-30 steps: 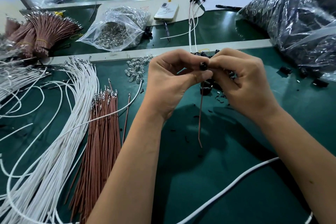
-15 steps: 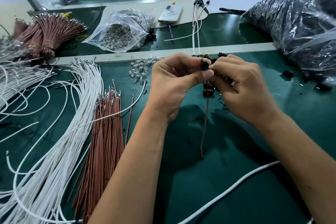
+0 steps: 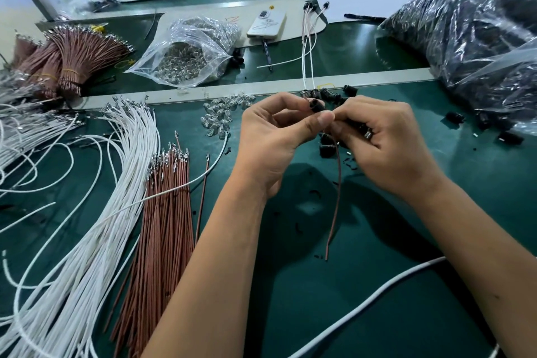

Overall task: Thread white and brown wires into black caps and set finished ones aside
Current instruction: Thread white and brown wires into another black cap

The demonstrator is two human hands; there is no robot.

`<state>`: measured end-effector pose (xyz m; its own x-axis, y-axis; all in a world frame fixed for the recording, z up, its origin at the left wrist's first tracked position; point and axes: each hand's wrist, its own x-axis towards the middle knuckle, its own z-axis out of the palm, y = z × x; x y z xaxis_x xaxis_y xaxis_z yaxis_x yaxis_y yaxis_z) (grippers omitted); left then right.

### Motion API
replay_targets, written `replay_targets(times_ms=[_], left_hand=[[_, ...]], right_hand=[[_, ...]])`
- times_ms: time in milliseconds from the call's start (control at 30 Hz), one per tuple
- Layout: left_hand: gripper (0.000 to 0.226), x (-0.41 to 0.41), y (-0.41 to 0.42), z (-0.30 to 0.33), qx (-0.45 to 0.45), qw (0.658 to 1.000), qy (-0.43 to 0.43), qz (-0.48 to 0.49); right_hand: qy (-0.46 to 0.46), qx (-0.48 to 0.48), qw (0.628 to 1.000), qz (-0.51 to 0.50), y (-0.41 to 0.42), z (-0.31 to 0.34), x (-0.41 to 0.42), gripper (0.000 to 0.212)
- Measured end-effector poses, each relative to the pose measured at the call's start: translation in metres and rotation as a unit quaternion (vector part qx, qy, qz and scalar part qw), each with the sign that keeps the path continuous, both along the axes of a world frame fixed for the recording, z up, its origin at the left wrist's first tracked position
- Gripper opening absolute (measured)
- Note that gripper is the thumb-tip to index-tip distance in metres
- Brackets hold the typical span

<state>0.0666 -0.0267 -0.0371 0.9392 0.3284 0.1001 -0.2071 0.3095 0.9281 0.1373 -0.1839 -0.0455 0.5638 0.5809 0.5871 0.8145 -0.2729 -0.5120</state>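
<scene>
- My left hand (image 3: 270, 136) pinches a black cap (image 3: 316, 105) at frame centre, thumb curled under it.
- My right hand (image 3: 386, 139), fingers curled, grips the brown wire (image 3: 337, 183) hanging below the cap.
- More caps (image 3: 334, 96) lie just behind.
- Brown wires (image 3: 165, 212) and white wires (image 3: 96, 227) lie lower left on the green table (image 3: 334, 314).

Left hand (image 3: 270, 142) pinching black cap (image 3: 316, 105), right hand (image 3: 389, 139) alongside (brown wire (image 3: 334, 200) dangling)
</scene>
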Motion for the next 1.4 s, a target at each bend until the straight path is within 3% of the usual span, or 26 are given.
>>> replay_targets(times_ms=[533,1400], left_hand=[[0.029,0.0028,0.0015,-0.0031,0.006,0.998,0.059,0.000],[0.026,0.0020,0.0018,-0.0023,-0.025,0.997,-0.062,-0.030]], right_hand=[[0.038,0.023,0.999,0.001,0.0010,-0.0043,0.0020,0.013],[0.030,0.041,0.998,0.026,-0.0001,-0.0036,0.0027,0.006]])
